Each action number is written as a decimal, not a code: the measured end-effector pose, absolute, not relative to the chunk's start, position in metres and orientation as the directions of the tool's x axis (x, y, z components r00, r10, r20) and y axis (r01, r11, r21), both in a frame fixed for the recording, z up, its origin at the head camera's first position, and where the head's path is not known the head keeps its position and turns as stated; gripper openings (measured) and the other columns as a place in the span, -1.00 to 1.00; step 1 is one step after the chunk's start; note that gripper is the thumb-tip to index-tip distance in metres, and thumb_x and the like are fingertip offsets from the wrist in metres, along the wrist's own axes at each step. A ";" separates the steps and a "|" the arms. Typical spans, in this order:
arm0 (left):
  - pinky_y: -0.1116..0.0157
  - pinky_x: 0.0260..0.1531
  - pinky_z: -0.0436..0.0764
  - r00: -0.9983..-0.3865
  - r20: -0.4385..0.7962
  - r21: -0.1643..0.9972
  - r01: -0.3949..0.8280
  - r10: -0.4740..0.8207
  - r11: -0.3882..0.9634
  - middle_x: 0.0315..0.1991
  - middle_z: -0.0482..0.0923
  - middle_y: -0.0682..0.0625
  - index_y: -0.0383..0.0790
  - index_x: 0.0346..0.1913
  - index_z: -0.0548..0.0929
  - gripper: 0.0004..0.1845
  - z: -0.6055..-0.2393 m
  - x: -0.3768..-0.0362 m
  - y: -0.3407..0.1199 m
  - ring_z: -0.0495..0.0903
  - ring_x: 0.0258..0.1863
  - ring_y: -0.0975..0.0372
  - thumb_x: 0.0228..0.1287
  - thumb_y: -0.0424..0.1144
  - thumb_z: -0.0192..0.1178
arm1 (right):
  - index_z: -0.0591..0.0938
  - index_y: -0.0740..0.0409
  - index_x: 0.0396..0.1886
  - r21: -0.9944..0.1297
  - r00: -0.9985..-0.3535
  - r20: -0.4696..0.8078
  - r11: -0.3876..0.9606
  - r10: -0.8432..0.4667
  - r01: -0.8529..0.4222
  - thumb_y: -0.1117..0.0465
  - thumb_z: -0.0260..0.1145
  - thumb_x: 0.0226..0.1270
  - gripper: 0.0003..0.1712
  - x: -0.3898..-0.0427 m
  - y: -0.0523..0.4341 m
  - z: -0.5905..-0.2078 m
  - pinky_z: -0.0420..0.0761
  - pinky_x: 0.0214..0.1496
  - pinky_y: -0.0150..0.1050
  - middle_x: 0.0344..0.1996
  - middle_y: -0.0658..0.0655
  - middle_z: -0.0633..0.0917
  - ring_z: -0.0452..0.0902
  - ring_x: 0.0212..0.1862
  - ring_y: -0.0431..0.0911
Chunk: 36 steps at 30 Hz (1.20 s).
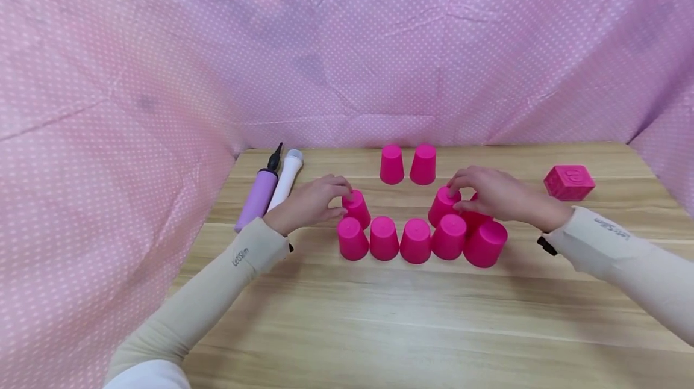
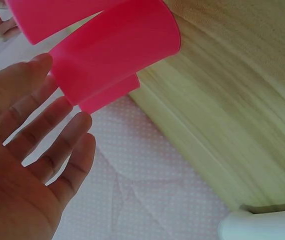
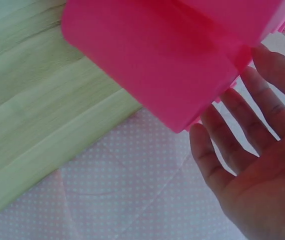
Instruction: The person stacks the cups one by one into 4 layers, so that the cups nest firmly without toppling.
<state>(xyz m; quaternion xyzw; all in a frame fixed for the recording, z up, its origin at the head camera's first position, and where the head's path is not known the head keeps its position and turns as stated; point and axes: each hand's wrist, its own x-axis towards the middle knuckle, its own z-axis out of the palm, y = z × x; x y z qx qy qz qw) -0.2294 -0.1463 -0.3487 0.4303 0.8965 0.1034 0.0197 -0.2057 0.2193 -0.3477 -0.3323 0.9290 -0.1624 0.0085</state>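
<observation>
Several upturned pink cups [image 1: 384, 238] form a front row on the table. Behind the row's left end, my left hand [image 1: 316, 201] pinches the top of a pink cup [image 1: 358, 208] between thumb and forefinger. On the right, my right hand [image 1: 501, 193] has its thumb and fingers at the top of another pink cup [image 1: 441, 209]. A darker-looking pink cup [image 1: 476, 218] is partly hidden beneath that hand. In the left wrist view, the left hand's other fingers [image 2: 65, 155] are spread loosely. The right wrist view shows its thumb between two cups [image 3: 147, 65].
Two more upturned cups [image 1: 391, 165] stand near the table's back edge. A pink block [image 1: 569, 182] lies at the far right. At left lie a purple hand pump [image 1: 257, 196] and a white microphone-shaped object [image 1: 287, 178]. Dotted pink cloth [image 1: 352, 52] hangs behind.
</observation>
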 end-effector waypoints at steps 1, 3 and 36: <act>0.28 -0.05 0.51 -0.633 0.059 0.200 0.765 0.772 0.612 -0.05 0.53 -0.02 -0.20 -0.17 0.68 -0.77 -0.349 -0.229 -0.145 0.47 -0.04 0.17 0.09 -0.26 0.40 | 0.70 0.11 -0.22 -0.308 -0.782 0.091 0.730 -0.616 -0.610 0.25 0.54 -0.05 -0.67 -0.206 0.218 -0.347 0.56 -0.17 -0.07 -0.23 0.05 0.63 0.54 -0.15 0.01; 0.30 -0.08 0.52 -0.645 0.063 0.192 0.757 0.762 0.625 -0.06 0.53 -0.01 -0.18 -0.19 0.69 -0.79 -0.350 -0.228 -0.143 0.47 -0.05 0.18 0.09 -0.24 0.40 | 0.71 0.10 -0.26 -0.310 -0.790 0.083 0.738 -0.607 -0.600 0.25 0.55 -0.05 -0.71 -0.207 0.216 -0.346 0.54 -0.18 -0.07 -0.28 0.01 0.64 0.55 -0.19 0.01; 0.25 -0.28 0.48 -0.836 0.057 0.232 0.543 0.546 0.807 -0.30 0.53 -0.03 -0.19 -0.23 0.62 -0.83 -0.343 -0.304 -0.124 0.45 -0.28 0.15 0.19 -0.20 0.32 | 0.70 0.27 -0.39 -0.391 -0.862 0.127 0.774 -0.491 -0.499 0.36 0.48 -0.03 -0.83 -0.262 0.232 -0.322 0.55 -0.17 -0.01 -0.42 0.13 0.69 0.60 -0.24 0.09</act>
